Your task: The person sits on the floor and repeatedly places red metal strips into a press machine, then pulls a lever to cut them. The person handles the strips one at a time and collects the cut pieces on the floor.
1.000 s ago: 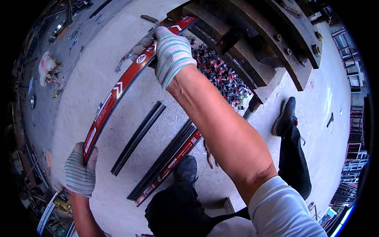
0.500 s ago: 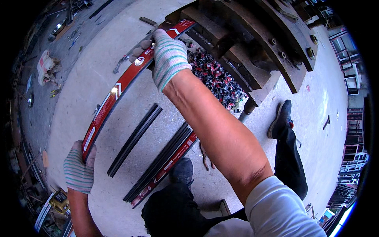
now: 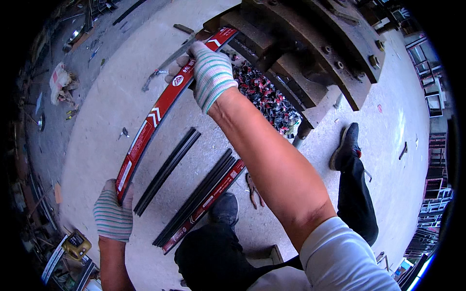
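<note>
A long metal profile covered in red printed film (image 3: 154, 118) runs slantwise between my gloved hands. Its near end is gripped by my left hand (image 3: 113, 213), fingers closed round it. Farther along, my right hand (image 3: 212, 72) wraps over the same profile, thumb on top; some fingers are hidden beneath. The profile's far end meets the edge of a heavy, dark steel machine (image 3: 315, 58), and I cannot tell whether it goes inside. Under the machine lies a heap of small red and black offcuts (image 3: 267, 99).
Dark profiles (image 3: 167, 172) lie on the floor, with another bundle (image 3: 196, 196) beside a red-filmed profile (image 3: 204, 207). Pliers (image 3: 253, 190) lie near my shoe (image 3: 224, 209). A yellow tool (image 3: 76, 245) sits lower left. Metal frames (image 3: 434, 169) stand along the right.
My left hand has moved right and slightly down, swinging the profile's near end right. My right hand has shifted slightly right and down with it. The far end stays by the machine.
</note>
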The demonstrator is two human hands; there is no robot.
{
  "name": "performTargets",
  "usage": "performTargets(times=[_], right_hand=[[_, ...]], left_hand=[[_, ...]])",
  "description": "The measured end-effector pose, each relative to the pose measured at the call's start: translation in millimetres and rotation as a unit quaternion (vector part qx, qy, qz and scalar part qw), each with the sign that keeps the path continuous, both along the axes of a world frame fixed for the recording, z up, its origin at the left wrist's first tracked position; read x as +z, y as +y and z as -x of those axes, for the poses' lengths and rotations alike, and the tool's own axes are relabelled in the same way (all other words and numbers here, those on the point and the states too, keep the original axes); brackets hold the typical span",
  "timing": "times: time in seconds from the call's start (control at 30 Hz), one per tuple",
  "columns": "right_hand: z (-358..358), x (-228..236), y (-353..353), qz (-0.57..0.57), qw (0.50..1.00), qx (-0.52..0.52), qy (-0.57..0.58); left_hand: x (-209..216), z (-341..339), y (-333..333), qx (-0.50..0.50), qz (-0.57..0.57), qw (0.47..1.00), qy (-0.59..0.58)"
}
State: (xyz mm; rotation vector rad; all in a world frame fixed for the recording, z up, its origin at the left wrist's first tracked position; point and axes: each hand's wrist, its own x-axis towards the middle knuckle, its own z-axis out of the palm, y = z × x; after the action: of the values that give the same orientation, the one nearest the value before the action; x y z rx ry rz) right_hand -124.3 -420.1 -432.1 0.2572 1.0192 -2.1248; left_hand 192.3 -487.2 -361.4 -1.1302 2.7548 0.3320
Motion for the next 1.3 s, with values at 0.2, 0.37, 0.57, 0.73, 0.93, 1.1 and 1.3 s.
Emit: performTargets(times=[0.2,0.37,0.57,0.73,0.93,1.1,1.3], right_hand=[[13,-32,-4,-0.011,0.996,0.002,0.086],[10,-25,3,-0.029,0.994,0.029,0.100],[2,-9,15,-0.002,0.997,0.044,0.069],[1,-4,22,-0.036,0.996,0.052,0.059],[-1,3,18,-0.034,0.999,0.028,0.002],[1,-4,19,0.013,0.998,0.041,0.038],[3,2,27,-0.010,0.997,0.072,0.015]], left_hand=[[-30,-8,12,-0.041,0.076,0.996,0.026],[-30,-4,28,0.023,-0.010,1.000,-0.011],[-30,-4,38,0.040,0.000,0.999,0.021],[-27,-3,54,0.063,-0.082,0.994,0.028],[-14,1,51,0.071,-0.105,0.991,0.034],[-10,-3,56,0.081,-0.087,0.993,0.022],[-13,3,75,0.129,-0.107,0.986,0.019]])
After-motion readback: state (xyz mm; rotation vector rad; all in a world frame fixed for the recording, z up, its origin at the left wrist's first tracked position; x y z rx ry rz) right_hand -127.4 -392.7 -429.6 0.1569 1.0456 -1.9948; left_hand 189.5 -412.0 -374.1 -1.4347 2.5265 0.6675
